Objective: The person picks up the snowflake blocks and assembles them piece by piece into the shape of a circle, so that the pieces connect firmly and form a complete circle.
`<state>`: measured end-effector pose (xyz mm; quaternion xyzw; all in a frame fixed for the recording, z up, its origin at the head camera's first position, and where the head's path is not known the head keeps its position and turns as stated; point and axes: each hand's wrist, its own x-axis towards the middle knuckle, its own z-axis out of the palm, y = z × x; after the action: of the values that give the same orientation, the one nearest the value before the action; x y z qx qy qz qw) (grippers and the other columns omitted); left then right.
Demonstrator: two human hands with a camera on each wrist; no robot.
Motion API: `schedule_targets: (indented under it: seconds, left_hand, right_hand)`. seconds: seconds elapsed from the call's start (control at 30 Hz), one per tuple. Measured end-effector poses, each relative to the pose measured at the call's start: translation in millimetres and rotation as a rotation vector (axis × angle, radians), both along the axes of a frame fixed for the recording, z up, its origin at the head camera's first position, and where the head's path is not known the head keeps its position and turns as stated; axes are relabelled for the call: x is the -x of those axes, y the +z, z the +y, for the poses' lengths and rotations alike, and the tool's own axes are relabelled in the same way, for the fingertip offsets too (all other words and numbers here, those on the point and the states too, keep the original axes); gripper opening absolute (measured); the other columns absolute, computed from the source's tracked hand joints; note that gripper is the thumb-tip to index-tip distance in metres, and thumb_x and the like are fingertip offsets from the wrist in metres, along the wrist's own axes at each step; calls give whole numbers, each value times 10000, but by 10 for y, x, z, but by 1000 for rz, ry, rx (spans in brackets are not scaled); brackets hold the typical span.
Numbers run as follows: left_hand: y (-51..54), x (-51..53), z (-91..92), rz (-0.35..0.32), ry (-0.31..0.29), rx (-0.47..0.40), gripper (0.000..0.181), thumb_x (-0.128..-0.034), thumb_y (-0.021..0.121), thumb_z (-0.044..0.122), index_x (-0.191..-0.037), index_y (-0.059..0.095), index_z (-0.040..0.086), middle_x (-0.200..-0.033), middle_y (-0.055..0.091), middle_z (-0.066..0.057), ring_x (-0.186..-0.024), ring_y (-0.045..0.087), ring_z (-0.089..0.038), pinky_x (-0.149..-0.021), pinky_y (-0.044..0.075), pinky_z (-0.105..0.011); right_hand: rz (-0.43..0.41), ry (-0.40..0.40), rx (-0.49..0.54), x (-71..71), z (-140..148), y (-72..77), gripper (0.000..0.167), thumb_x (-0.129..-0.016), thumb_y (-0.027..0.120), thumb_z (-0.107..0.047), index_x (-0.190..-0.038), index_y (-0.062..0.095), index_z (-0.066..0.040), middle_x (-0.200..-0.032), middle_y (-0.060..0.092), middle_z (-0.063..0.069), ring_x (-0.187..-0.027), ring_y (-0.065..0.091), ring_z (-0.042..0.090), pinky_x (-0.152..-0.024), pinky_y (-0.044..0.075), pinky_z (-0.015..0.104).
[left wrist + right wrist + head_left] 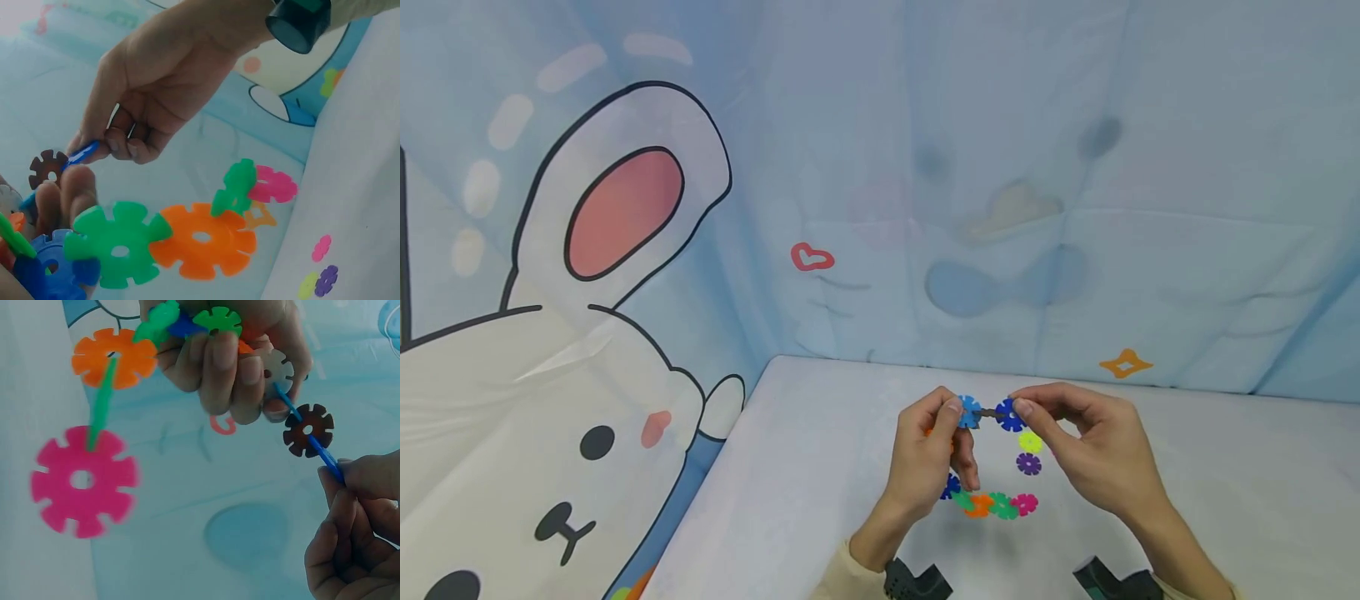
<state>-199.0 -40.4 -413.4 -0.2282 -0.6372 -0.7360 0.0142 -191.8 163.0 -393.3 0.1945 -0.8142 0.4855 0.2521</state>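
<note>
My left hand (925, 450) pinches a light blue slotted snowflake disc (969, 412) between thumb and finger. A brown disc (309, 430) joins it to a dark blue disc (1009, 415), which my right hand (1097, 450) pinches by its far edge. From the left hand a linked chain hangs in a curve: a blue disc (55, 265), a green disc (119, 245), an orange disc (203, 240), another green disc (1003, 506) and a pink disc (83, 481) at its end. A whitish disc (279, 371) shows by the left fingers, partly covered.
Loose yellow disc (1031, 442) and purple disc (1028, 464) lie on the white table (820, 467), with a pink disc (321, 248) near them. A blue printed cloth (880, 167) stands behind the table, and a cloth with a printed white animal (482, 433) is at the left.
</note>
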Motion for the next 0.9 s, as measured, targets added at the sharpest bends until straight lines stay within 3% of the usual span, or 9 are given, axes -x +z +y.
schedule_targets:
  seconds: [0.1, 0.2, 0.3, 0.37, 0.43, 0.5, 0.67, 0.8, 0.9]
  left_hand:
    - [-8, 17, -4, 2, 28, 87, 388, -1139, 395, 175, -917, 541, -108, -680, 561, -365, -477, 660, -215, -510, 588, -221]
    - [0, 36, -27, -47, 35, 146, 343, -1109, 367, 157, -978, 576, -81, -738, 644, -368, -557, 685, -461, -520, 595, -230]
    - [7, 49, -51, -115, -26, 155, 329, -1065, 313, 146, -1099, 572, -55, -803, 671, -411, -623, 636, -641, -489, 583, -239]
    - [5, 54, -62, -135, -82, 153, 361, -1042, 286, 145, -1175, 559, -48, -839, 668, -440, -622, 604, -679, -458, 569, -245]
    - [-6, 63, -66, -125, -124, 151, 399, -1060, 266, 161, -1204, 561, -65, -847, 657, -453, -579, 588, -662, -428, 542, -235]
    - [-14, 69, -64, -109, -135, 148, 427, -1105, 276, 198, -1209, 584, -79, -799, 639, -427, -479, 613, -520, -406, 516, -227]
    - [-30, 84, -53, -141, -74, 114, 385, -1139, 461, 258, -1205, 659, -66, -592, 533, -111, -374, 516, -86, -395, 459, -188]
    - [-40, 98, -65, -220, -29, 51, 337, -1126, 506, 223, -1223, 683, -48, -565, 482, 30, -366, 495, -72, -394, 452, -181]
    - [-47, 102, -86, -257, -11, 23, 326, -1131, 471, 196, -1215, 670, -48, -579, 485, 17, -379, 511, -84, -401, 465, -179]
  right_hand:
    - [-10, -26, -12, 2, -15, -6, 161, -916, 807, -13, -1042, 818, -112, -897, 798, 19, -762, 673, -11, -673, 483, 129]
    - [-27, -37, -21, 11, -30, -24, 149, -918, 812, -30, -1044, 818, -110, -903, 799, 14, -757, 672, -9, -680, 496, 124]
    - [-41, -32, -26, 24, -52, -52, 141, -924, 812, -45, -1044, 818, -117, -914, 803, 4, -769, 683, -10, -705, 524, 114]
    - [-40, -29, -32, 29, -72, -69, 141, -923, 814, -47, -1041, 819, -124, -911, 804, -2, -777, 689, -16, -711, 538, 114]
    - [-34, -26, -37, 34, -88, -81, 143, -921, 817, -50, -1038, 820, -132, -903, 805, -9, -787, 693, -25, -713, 546, 117]
    - [-24, -18, -40, 41, -95, -87, 142, -921, 816, -50, -1036, 820, -133, -897, 807, -9, -795, 698, -29, -718, 548, 113]
    - [-17, -22, -58, 120, -15, -115, 137, -980, 758, -79, -1104, 806, -109, -941, 814, 33, -816, 702, -55, -728, 548, 83]
    - [-54, -96, -128, 251, 123, -211, 155, -1019, 722, -146, -1142, 790, -81, -948, 812, 71, -792, 715, 4, -651, 552, 124]
    - [-197, -105, -272, 347, 221, -331, 238, -1000, 754, -218, -1168, 774, -51, -980, 802, 92, -836, 737, 157, -629, 568, 201]
